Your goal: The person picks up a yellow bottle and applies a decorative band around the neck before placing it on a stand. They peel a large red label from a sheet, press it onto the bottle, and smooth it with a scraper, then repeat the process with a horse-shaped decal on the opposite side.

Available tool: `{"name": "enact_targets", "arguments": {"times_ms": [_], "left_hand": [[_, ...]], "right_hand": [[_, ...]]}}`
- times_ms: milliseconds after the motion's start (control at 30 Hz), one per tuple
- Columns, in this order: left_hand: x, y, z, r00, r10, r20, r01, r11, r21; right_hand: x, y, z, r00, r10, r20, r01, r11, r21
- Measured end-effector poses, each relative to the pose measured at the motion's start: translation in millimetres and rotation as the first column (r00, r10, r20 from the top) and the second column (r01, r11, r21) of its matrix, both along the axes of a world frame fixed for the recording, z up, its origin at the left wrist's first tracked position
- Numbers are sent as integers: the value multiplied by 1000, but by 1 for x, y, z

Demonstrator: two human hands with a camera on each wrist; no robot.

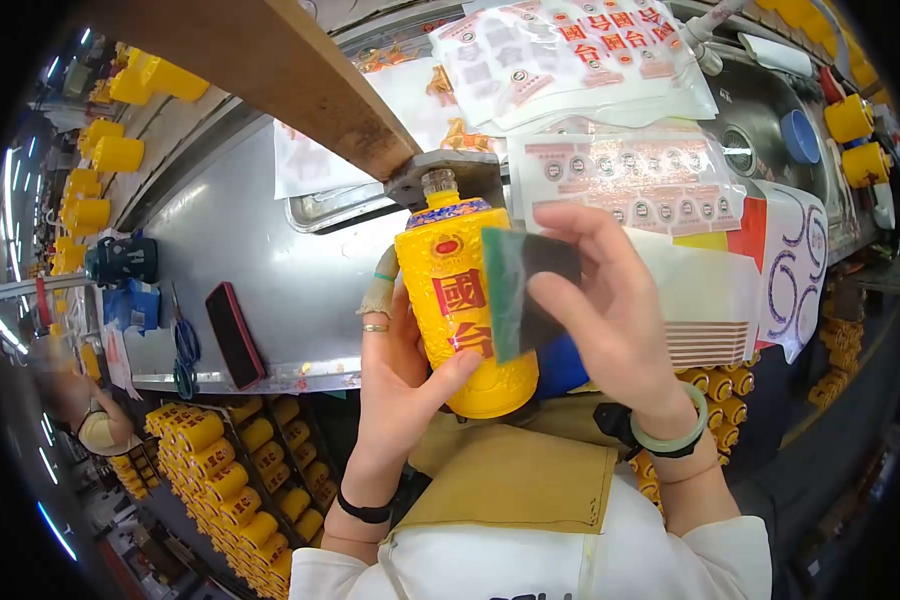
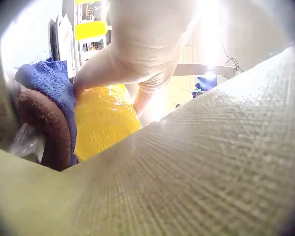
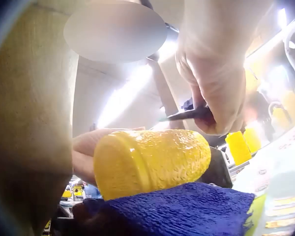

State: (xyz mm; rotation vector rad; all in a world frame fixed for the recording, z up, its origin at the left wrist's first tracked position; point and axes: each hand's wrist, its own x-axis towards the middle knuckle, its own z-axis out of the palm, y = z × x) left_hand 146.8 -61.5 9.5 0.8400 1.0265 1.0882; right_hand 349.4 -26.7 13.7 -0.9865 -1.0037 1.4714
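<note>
Left hand (image 1: 398, 375) curled closed round yellow bottle (image 1: 450, 300); right hand (image 1: 618, 320), at bottle's three o'clock, pinched green-and-black pad (image 1: 518, 285) thumb-to-fingers.

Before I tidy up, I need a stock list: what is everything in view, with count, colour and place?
Held bottle: one, yellow with red characters, in the left hand
Flat scraper: one, green and dark, in the right hand
Cloth: one, blue, below the bottle
Wooden beam: one, brown, above the bench
Phone: one, dark with red edge, bench left
Scissors: one pair, blue-green handles, beside the phone
Printed sheets: several, mostly white and red, far side and right
Bowl: one, blue, in the sink
Other yellow containers: many, both sides and below
Left hand: one, ringed
Right hand: one
</note>
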Motion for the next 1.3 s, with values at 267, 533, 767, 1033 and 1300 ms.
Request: {"name": "enact_targets", "arguments": {"times_ms": [267,533,767,1033,1300], "left_hand": [[4,1,4,999,11,42,-11,1000,-13],[3,5,5,988,65,138,-58,997,-51],[2,5,3,999,52,12,-52,998,-18],[-5,9,1,984,116,135,-104,990,-95],[-13,12,-2,978,163,132,-156,986,-59]], "right_hand": [[11,6,-5,834,-176,523,75,975,209],[21,5,1,981,95,167,-63,981,-183],[10,0,-17,900,198,388,-148,977,-154],[6,36,37,835,-12,550,-198,926,322],[-14,63,47,509,-482,713,-587,411,697]]}}
